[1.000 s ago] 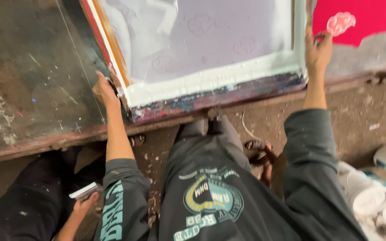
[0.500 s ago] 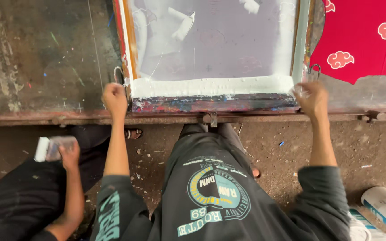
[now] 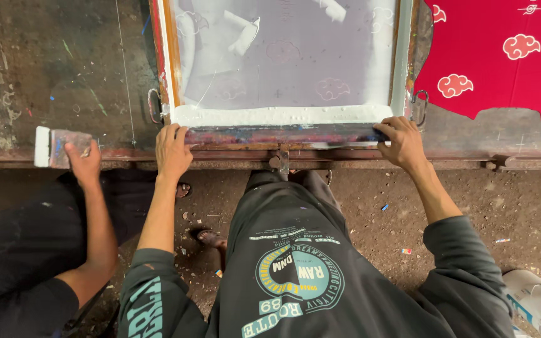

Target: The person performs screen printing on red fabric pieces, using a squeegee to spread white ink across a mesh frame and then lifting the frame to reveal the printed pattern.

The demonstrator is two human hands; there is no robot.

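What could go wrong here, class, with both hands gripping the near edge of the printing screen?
The white ink pooled along the frame's near edge lies close to the left hand and right hand, so fingers might smear it. A co-worker's hand with a small scraper works alongside and could bump the frame.

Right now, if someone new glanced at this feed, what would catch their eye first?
Probably the printing screen frame lying on the worn table, a band of white paste along its near edge, with the left hand and right hand gripping its two near corners. Next, the red cloth with white cloud shapes at the right, and another person's hand holding a small block at the left.
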